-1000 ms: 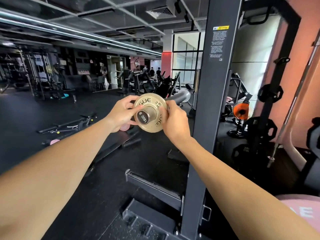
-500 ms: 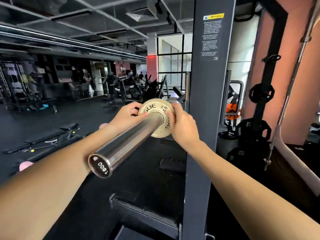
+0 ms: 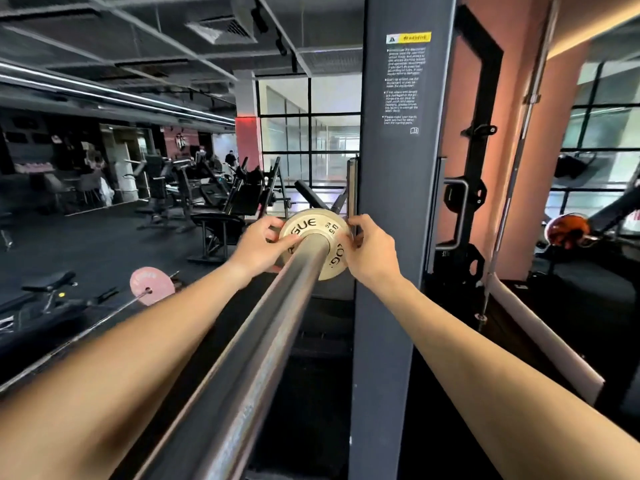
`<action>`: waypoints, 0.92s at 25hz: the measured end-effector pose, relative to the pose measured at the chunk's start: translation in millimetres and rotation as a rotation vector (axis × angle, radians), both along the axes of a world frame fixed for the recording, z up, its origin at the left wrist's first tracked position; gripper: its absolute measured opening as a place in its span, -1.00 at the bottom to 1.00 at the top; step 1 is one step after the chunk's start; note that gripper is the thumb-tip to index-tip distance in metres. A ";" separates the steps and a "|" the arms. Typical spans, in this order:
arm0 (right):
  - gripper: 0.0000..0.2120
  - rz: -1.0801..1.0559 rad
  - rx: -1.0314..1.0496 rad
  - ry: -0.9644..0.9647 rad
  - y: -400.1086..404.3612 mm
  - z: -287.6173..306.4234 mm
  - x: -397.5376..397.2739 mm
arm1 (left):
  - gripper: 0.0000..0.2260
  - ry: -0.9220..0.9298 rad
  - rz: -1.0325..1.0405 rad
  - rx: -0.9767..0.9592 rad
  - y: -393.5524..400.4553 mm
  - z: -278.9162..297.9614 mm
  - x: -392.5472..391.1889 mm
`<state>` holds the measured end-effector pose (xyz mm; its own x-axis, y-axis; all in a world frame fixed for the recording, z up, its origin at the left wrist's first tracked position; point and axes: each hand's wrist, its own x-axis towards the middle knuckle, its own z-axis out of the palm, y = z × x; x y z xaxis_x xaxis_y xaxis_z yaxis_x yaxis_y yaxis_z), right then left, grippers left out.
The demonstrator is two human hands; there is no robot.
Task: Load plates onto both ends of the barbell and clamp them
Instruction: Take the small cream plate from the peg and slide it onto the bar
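A small cream-coloured plate (image 3: 320, 237) with black lettering sits on the steel barbell sleeve (image 3: 263, 341), far along it beside the rack upright. The sleeve runs from the bottom of the view up to the plate. My left hand (image 3: 258, 247) grips the plate's left rim and my right hand (image 3: 372, 252) grips its right rim. No clamp is visible.
The dark grey rack upright (image 3: 391, 271) stands right of the plate. A second bar (image 3: 512, 188) leans on the salmon wall at right, with black plates (image 3: 465, 261) stored behind. A pink plate (image 3: 150, 285) on another bar lies on the floor at left, near benches and machines.
Both hands have slid the plate farther along the sleeve toward the rack. My head has come closer, so the sleeve's near end has left the view.
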<state>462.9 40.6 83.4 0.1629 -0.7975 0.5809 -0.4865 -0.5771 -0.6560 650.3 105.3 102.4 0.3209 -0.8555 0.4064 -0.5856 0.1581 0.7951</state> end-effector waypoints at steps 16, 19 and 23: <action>-0.69 -0.065 0.137 0.169 59.6 62.7 -34.3 | -0.74 -0.091 -0.064 0.063 20.2 66.9 -7.3; -0.69 -0.071 0.115 0.181 80.5 84.3 -63.3 | -0.75 -0.276 -0.139 0.069 51.0 113.0 -38.7; -0.71 -0.094 0.109 0.192 130.5 85.1 -141.1 | -0.80 -0.525 -0.184 0.070 110.7 140.5 -117.3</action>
